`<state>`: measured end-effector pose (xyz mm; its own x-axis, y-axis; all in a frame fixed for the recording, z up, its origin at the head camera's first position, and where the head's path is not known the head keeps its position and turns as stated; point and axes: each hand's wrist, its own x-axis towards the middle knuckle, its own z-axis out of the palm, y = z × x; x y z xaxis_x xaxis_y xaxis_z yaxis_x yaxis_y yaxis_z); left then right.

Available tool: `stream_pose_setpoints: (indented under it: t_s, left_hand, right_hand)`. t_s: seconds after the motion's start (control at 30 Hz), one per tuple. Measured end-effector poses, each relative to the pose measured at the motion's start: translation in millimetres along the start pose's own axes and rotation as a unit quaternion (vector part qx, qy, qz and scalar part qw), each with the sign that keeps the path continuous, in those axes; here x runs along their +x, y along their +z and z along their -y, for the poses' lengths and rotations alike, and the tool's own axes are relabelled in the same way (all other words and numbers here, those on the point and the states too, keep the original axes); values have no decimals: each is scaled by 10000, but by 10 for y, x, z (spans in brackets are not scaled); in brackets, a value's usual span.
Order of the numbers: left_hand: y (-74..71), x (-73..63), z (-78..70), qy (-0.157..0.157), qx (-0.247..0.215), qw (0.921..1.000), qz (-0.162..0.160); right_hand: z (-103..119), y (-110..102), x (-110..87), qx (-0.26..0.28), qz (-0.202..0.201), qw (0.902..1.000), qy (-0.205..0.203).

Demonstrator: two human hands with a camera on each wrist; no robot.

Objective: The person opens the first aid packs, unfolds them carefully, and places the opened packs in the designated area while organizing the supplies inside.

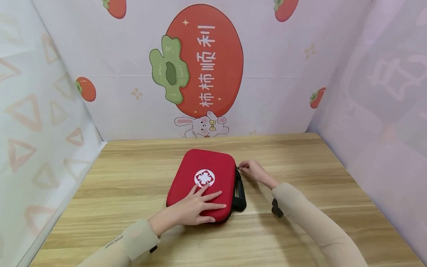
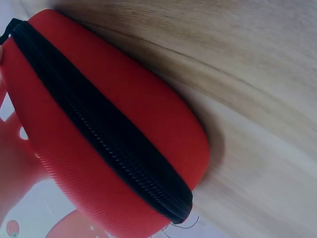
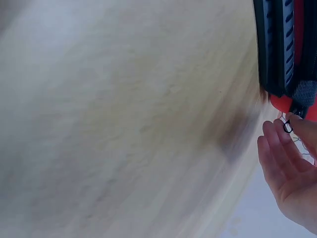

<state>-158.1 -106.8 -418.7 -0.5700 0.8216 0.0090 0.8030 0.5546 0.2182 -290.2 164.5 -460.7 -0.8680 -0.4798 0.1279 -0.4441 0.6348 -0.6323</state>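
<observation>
A red zippered first-aid case [image 1: 186,181] with a white round emblem [image 1: 205,178] lies on the wooden table. My left hand [image 1: 195,207] rests on its lid with fingers spread straight. At the case's right side, my right hand [image 1: 255,172] pinches the zipper pull [image 3: 288,127], a small dark ring, between thumb and fingers. The black carry handle [image 1: 240,194] sticks out from that same side, nearer to me than the right hand. In the left wrist view a black zipper band [image 2: 99,126] runs along the case's side, its teeth meeting.
The wooden table [image 1: 133,167] spreads around the case on all sides. A printed cloth backdrop [image 1: 273,74] stands behind it, with cloth side walls at left and right. A small black wrist device [image 1: 277,208] shows under the right sleeve.
</observation>
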Motion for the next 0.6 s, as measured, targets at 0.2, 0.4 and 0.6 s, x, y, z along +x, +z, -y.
stream_pose_setpoints:
  t_s: [0.2,0.4,0.6]
  left_hand:
    - [53,43,-26,-129,109,9998,-102]
    - [92,71,-26,-237,316,9989,-264]
    - [125,138,-27,-348,500,9973,-413]
  right_hand:
    - [-500,152,205,71,91,9976,-690]
    - [110,-41,-29,-338,366,9969,-606]
    - [223,-52,-207,-400,384,9961,-687]
